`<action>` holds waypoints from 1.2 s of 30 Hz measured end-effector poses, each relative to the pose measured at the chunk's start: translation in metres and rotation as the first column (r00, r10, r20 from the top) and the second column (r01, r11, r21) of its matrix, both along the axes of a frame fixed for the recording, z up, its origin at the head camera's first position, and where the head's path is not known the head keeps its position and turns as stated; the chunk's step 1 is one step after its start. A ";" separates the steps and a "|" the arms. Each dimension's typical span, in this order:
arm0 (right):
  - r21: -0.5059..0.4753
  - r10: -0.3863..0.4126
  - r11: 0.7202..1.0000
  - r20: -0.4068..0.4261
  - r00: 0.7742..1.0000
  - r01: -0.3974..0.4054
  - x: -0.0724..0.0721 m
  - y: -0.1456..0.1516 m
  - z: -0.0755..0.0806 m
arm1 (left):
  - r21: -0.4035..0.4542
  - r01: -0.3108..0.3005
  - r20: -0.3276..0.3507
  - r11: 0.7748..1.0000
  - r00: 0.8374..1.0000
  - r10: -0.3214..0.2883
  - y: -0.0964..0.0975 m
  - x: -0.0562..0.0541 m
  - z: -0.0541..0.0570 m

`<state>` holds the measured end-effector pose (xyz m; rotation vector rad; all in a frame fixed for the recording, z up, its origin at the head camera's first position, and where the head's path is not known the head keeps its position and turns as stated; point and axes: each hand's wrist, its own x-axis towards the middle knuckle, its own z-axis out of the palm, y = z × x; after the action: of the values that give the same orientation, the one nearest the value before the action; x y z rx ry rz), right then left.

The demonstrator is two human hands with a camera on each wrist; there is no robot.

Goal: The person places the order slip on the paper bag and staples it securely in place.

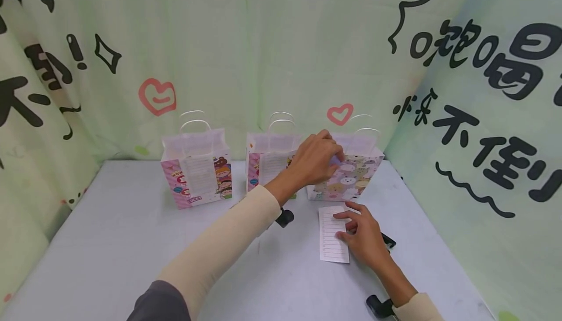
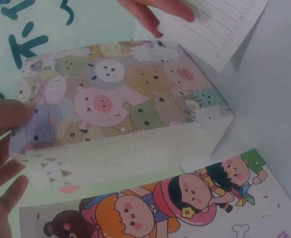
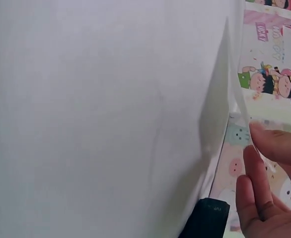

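Note:
A paper bag [image 1: 351, 177] with cartoon animal faces and white handles stands at the right of the table's back. My left hand [image 1: 313, 160] grips its upper left edge; in the left wrist view the thumb [image 2: 16, 115] lies on the printed front and the fingers sit past the edge. In front of that bag, my right hand [image 1: 364, 235] pinches the right side of a white lined slip of paper [image 1: 331, 235]. Seen from the right wrist, the slip is nearly edge-on between thumb [image 3: 272, 144] and fingers.
Two more gift bags, a left one [image 1: 224, 179] and a middle one [image 1: 254, 170], each bear a lined slip on the front. A small black object [image 1: 389, 241] lies by my right hand. Printed curtains [image 1: 263, 57] hang behind the white table [image 1: 131, 243].

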<state>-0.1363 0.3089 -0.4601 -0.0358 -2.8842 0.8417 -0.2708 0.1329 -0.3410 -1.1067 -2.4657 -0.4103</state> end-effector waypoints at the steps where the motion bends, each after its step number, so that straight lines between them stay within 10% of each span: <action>1: -0.017 -0.012 1.000 0.003 1.000 0.012 0.000 0.000 0.001 | 0.005 0.002 0.007 1.000 1.000 -0.002 -0.001 0.000 0.000; 14: -0.199 -0.057 0.979 -0.063 0.996 0.043 -0.001 0.012 0.017 | 0.049 0.027 0.055 0.998 0.998 -0.030 -0.006 0.001 0.001; 36: -0.498 -0.106 0.866 -0.257 0.960 -0.038 -0.033 0.015 0.054 | 0.006 0.041 0.022 0.999 0.999 -0.041 -0.003 0.001 -0.002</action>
<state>-0.1698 0.3241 -0.4059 -0.0200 -2.3292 1.4377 -0.2694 0.1303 -0.3433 -1.1577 -2.4632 -0.4429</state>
